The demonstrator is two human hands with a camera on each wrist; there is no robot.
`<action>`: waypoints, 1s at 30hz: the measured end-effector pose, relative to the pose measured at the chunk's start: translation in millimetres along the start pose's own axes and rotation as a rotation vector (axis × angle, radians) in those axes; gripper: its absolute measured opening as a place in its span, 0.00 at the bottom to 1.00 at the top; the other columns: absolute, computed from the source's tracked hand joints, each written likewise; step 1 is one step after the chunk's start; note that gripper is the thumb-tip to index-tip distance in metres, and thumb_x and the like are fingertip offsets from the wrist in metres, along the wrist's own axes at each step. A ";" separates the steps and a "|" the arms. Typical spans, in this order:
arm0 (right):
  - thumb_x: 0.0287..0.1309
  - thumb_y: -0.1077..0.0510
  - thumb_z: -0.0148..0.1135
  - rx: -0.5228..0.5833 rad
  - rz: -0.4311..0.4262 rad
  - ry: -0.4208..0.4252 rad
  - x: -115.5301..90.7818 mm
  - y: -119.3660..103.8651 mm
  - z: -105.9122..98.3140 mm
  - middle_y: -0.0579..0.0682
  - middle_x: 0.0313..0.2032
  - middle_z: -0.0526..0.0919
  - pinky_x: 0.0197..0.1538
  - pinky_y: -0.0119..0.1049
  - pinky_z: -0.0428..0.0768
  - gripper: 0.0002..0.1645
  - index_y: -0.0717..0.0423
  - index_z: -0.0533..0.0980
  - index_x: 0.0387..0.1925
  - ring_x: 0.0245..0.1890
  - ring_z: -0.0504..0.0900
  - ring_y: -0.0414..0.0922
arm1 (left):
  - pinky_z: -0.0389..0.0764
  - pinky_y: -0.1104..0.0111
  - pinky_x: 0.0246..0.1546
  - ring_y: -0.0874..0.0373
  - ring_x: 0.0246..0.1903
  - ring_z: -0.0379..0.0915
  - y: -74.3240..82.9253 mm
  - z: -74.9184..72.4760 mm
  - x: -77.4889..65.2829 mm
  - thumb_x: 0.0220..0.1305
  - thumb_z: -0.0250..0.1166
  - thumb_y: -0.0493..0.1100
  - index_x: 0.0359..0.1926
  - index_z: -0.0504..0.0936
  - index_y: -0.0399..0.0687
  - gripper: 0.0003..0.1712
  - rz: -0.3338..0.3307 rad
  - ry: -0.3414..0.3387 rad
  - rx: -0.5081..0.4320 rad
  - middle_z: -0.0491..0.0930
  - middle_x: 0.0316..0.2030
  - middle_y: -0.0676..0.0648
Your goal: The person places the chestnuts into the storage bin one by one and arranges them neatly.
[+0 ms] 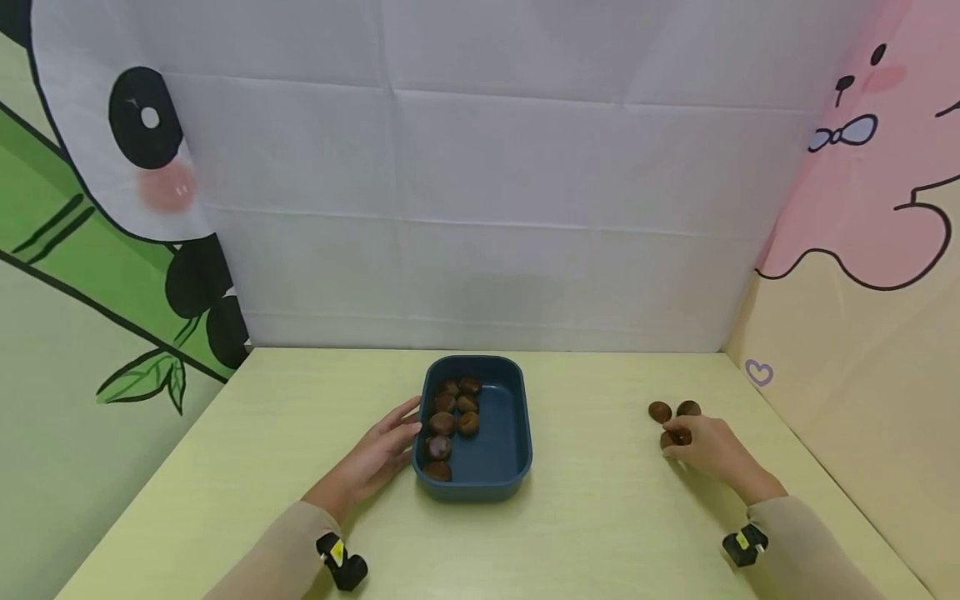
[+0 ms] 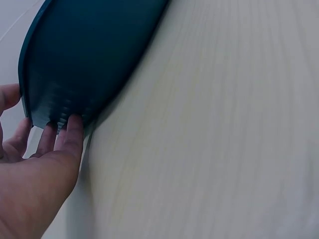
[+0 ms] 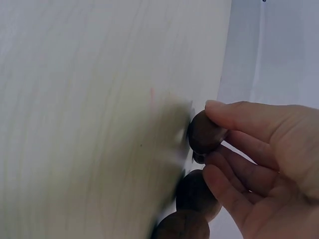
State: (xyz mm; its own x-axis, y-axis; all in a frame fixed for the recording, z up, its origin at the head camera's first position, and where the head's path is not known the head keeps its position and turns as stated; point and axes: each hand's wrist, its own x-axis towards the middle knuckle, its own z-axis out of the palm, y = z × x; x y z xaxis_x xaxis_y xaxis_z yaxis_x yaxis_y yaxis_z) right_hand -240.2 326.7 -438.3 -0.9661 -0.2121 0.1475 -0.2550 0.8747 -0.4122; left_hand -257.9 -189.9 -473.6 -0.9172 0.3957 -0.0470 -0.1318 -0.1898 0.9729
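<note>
A dark blue rectangular bin [image 1: 504, 450] stands on the table, with several brown chestnuts [image 1: 442, 423] along its left side. My left hand [image 1: 381, 454] touches the bin's left wall, its fingers nearly straight; the left wrist view shows the fingertips [image 2: 75, 124] against the outside of the bin. Over to the right, my right hand [image 1: 708, 450] pinches a chestnut [image 3: 205, 132] between thumb and fingers, low over the table. Beside that hand lie more loose chestnuts [image 1: 660, 412], two of them [image 3: 197, 191] showing below the fingers in the right wrist view. Its fingers partly hide the chestnuts nearest it.
The pale yellow table [image 1: 592, 517] carries the bin and the chestnuts. A white cloth backdrop [image 1: 487, 208] hangs behind it. Painted walls [image 1: 862, 350] flank both sides. Each sleeve bears a small black wrist camera [image 1: 745, 545].
</note>
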 end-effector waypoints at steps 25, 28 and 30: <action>0.60 0.57 0.70 0.089 -0.105 0.022 28.3 -48.3 -3.6 0.52 0.44 0.87 0.48 0.51 0.80 0.21 0.63 0.82 0.53 0.44 0.85 0.51 | 0.53 0.49 0.71 0.45 0.74 0.49 -0.7 2.8 1.5 0.77 0.55 0.43 0.80 0.48 0.52 0.38 0.001 0.007 -0.012 0.49 0.77 0.39; 0.61 0.57 0.70 0.110 -0.121 0.012 33.5 -59.1 -1.5 0.52 0.46 0.86 0.49 0.52 0.80 0.21 0.61 0.82 0.54 0.45 0.85 0.51 | 0.53 0.49 0.71 0.45 0.74 0.49 0.1 3.2 1.1 0.77 0.55 0.43 0.80 0.49 0.52 0.38 -0.002 0.012 -0.012 0.49 0.77 0.39; 0.61 0.57 0.70 0.134 -0.139 0.001 37.4 -67.0 0.1 0.52 0.47 0.86 0.49 0.50 0.81 0.21 0.60 0.81 0.55 0.46 0.84 0.51 | 0.54 0.49 0.71 0.45 0.74 0.49 0.8 3.3 0.7 0.77 0.54 0.43 0.80 0.49 0.52 0.38 -0.003 0.018 -0.011 0.49 0.77 0.39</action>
State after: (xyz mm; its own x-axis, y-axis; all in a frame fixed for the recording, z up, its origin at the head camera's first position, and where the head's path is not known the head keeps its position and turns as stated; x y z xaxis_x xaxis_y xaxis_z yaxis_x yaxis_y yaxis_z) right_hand -259.2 260.2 -405.3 -0.9209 -0.3266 0.2126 -0.3897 0.7713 -0.5033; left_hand -257.4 -186.9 -472.1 -0.9233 0.3802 -0.0543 -0.1387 -0.1981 0.9703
